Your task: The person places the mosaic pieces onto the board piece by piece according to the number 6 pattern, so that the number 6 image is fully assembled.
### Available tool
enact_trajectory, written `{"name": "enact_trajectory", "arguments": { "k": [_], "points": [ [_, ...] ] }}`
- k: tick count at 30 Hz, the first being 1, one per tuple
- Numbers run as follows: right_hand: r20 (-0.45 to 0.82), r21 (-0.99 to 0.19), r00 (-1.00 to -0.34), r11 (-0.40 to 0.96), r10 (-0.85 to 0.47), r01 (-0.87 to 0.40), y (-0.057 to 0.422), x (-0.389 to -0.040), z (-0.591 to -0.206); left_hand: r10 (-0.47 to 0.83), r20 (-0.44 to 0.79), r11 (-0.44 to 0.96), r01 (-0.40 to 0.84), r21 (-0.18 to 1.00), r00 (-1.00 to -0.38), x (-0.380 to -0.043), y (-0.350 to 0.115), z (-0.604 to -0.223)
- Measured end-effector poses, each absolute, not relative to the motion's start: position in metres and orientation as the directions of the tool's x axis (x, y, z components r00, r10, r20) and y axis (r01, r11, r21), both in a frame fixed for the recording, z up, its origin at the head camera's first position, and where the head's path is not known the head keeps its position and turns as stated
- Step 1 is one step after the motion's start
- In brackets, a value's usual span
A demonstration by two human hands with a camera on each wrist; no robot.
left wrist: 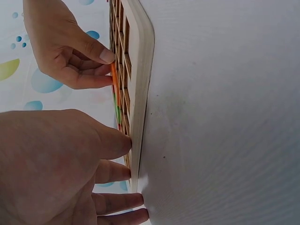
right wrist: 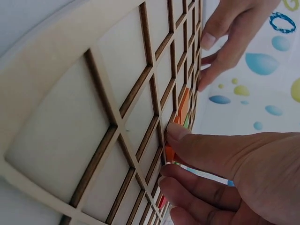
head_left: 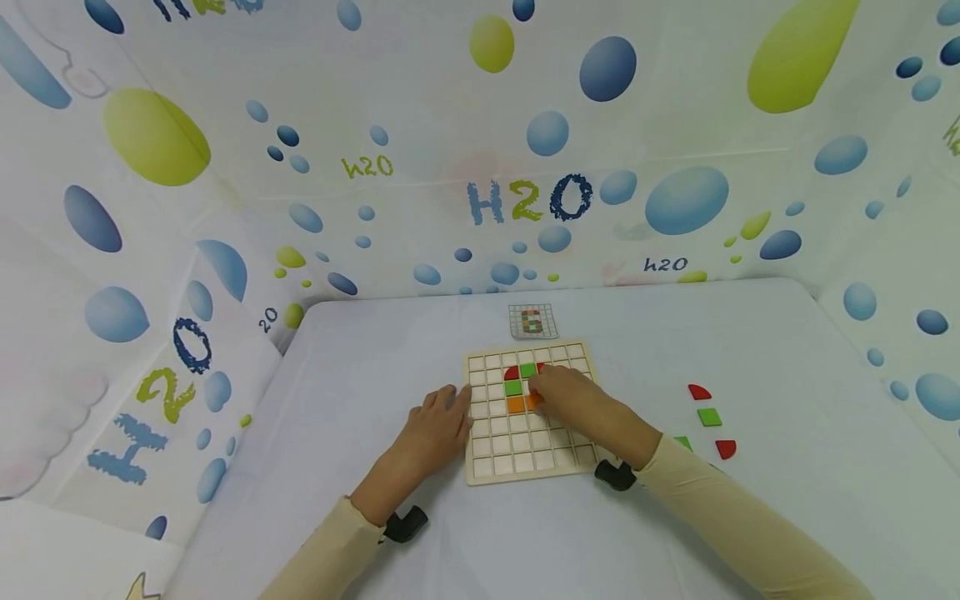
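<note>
A wooden grid board lies on the table. My right hand is over its middle, thumb and fingertips pinching an orange square tile at a cell; the tile is partly hidden by the fingers. To its left sits another orange tile, below a green square tile. Higher up are a red rounded tile, a second green tile and a red tile, partly covered by the right hand. My left hand rests its fingertips along the board's left edge, fingers loosely extended.
A small pattern card with a coloured figure lies behind the board. On the table to the right are a red rounded tile, a green square tile, another red one and a green one partly behind the right sleeve.
</note>
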State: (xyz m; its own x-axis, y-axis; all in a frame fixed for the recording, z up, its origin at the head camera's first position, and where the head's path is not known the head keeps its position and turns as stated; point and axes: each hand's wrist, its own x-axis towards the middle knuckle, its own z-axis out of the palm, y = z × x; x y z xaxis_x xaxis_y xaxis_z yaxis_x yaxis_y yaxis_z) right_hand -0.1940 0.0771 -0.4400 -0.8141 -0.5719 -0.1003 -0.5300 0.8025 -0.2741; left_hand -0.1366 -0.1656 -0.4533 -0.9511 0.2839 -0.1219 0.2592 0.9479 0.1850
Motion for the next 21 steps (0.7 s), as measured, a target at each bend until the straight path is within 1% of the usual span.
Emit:
{"name": "enact_trajectory", "arguments": {
  "k": [14,21],
  "points": [
    [-0.080,-0.311,-0.821,0.796,-0.566,-0.519,0.0807,-0.1947,-0.4423,0.285,-0.129,0.947,0.258,0.194,-0.950,-0.1370,-0.1639,-0.4505],
    [-0.058,-0.311,-0.809,0.780,-0.585,-0.543,0.0832,-0.1944,-0.4420,0.284,-0.137,0.946,0.254,0.202,-0.949,-0.1370,-0.1638,-0.4513]
  ]
}}
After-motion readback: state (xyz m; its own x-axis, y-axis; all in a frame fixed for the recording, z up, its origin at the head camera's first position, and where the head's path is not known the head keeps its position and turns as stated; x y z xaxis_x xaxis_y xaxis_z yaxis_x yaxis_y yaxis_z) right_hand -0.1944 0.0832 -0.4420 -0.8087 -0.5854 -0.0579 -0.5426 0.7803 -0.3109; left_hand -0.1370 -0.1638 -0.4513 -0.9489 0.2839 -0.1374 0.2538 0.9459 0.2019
